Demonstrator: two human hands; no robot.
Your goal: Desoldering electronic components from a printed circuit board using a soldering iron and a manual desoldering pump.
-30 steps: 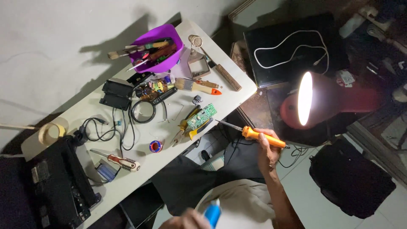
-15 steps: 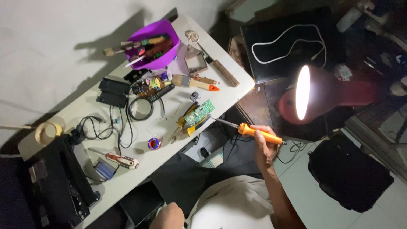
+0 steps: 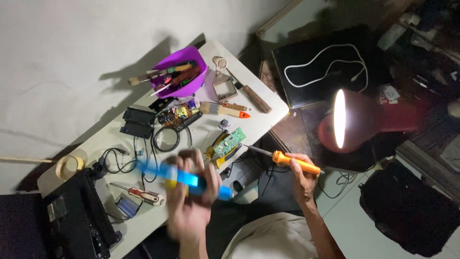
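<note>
Left hand (image 3: 191, 201) gripping blurry blue tool (image 3: 184, 178) over tabletop (image 3: 201, 139). Right hand (image 3: 303, 175) gripping orange soldering iron (image 3: 287, 161), tip pointing near green board (image 3: 229, 141).

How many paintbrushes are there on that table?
2 clearly show: one paintbrush lies flat near the table's middle, another brush sticks out of the purple bin. More may be hidden among the tools inside it.

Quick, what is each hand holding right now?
Left hand: closed on a blue tool, blurred.
Right hand: closed on an orange soldering iron.
</note>
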